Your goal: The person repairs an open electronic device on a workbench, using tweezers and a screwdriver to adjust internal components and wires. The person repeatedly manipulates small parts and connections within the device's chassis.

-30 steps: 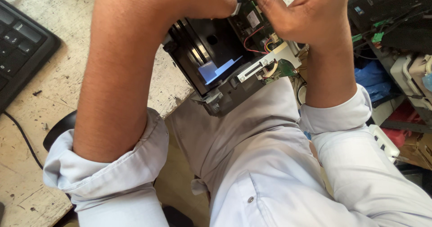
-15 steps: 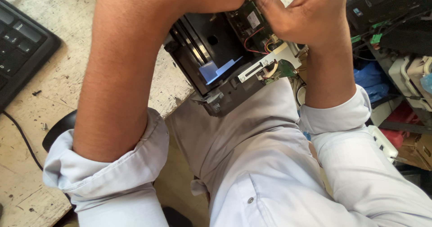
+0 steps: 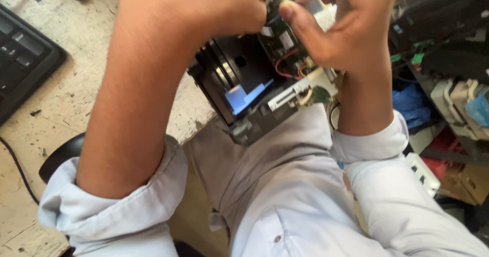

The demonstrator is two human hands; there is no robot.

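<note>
A black opened device [image 3: 244, 84] rests tilted between the table edge and my lap. A green circuit board [image 3: 283, 39] with red wires [image 3: 286, 66] is exposed on its upper side. My left hand [image 3: 224, 7] is closed on the device's top, right beside the board. My right hand [image 3: 351, 30] comes in from the right. Its thumb and fingers pinch at the board's upper edge, almost touching my left hand. The exact piece pinched is cut off by the top of the frame. White rolled-up sleeves cover both elbows.
A black keyboard [image 3: 23, 58] lies at the left on the worn beige table [image 3: 76, 84]. A dark round object [image 3: 58, 155] and a thin cable [image 3: 18, 173] sit near my left elbow. At the right are a blue bag [image 3: 412, 101], a white power strip [image 3: 423, 173] and dark equipment [image 3: 443, 12].
Both hands sit slightly higher in the view than before. My right thumb now stretches out toward my left hand. The device has stayed in place.
</note>
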